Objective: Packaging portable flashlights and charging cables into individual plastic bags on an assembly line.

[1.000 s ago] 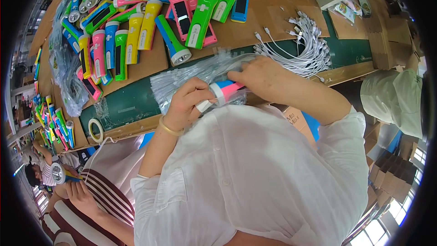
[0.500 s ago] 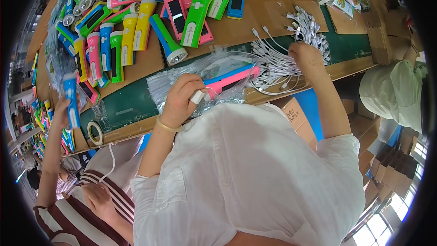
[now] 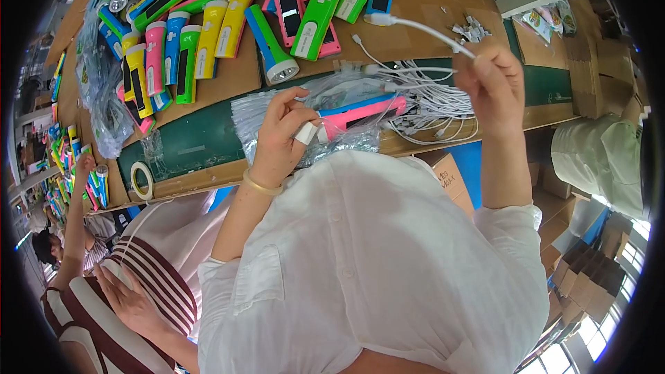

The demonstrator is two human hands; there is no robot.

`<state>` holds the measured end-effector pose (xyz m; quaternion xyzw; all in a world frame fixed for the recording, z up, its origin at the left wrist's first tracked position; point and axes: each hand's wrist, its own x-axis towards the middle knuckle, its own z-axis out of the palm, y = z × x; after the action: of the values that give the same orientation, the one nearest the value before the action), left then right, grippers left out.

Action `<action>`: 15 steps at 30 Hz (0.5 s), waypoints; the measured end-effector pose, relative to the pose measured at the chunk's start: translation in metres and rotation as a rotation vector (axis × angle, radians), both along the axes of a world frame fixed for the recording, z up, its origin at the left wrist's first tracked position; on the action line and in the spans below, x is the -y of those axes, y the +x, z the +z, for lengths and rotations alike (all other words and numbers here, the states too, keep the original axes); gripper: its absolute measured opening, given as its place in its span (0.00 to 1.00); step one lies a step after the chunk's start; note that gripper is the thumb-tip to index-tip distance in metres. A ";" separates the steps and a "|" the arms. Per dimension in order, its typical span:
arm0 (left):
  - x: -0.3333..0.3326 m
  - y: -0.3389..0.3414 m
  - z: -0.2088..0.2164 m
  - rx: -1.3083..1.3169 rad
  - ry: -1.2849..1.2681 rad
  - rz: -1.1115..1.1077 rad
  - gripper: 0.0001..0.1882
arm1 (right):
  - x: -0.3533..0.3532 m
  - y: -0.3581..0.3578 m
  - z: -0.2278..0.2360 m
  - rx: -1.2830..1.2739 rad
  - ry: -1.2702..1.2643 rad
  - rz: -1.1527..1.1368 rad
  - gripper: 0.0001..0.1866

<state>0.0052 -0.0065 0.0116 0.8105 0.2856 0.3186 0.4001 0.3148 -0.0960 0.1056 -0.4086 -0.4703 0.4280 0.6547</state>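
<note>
Raised over the table, my right hand [image 3: 490, 86] pinches a white USB cable [image 3: 433, 33], whose plug end sticks out toward the left. Below it a bundle of white cables [image 3: 443, 100] lies fanned out at the table's near edge. My left hand [image 3: 282, 135] is closed on a small white block [image 3: 306, 133]; its exact kind I cannot make out. Beside that hand, a pink and blue flashlight [image 3: 364, 112] lies on clear plastic bags [image 3: 253, 119], partly covered by film.
Many colourful flashlights [image 3: 225, 21] are piled at the far left on cardboard. A tape roll [image 3: 142, 181] stands at the front edge. To the left a co-worker in a striped top [image 3: 131, 291] reaches forward; another person's pale garment [image 3: 596, 156] shows at right.
My right hand has lifted from the cable bundle with one cable in it. My left hand stays by the flashlight with the white block. The co-worker's blue flashlight has left their raised hand.
</note>
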 end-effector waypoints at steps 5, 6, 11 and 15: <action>0.001 0.000 0.000 0.007 0.051 -0.014 0.08 | -0.011 -0.020 -0.039 0.275 -0.450 0.142 0.10; 0.001 0.000 0.000 0.008 0.052 -0.009 0.08 | -0.011 -0.020 -0.041 0.301 -0.523 0.187 0.10; 0.005 0.000 0.014 -0.002 -0.107 0.220 0.07 | -0.015 -0.016 -0.027 0.585 -0.495 0.318 0.10; 0.011 -0.010 0.012 -0.142 -0.235 0.311 0.07 | -0.032 -0.014 -0.028 0.973 -0.400 0.519 0.11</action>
<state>-0.0048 -0.0174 0.0236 0.7248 0.4698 0.2829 0.4170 0.3007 -0.0639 0.0776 -0.5453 -0.7115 0.4180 0.1476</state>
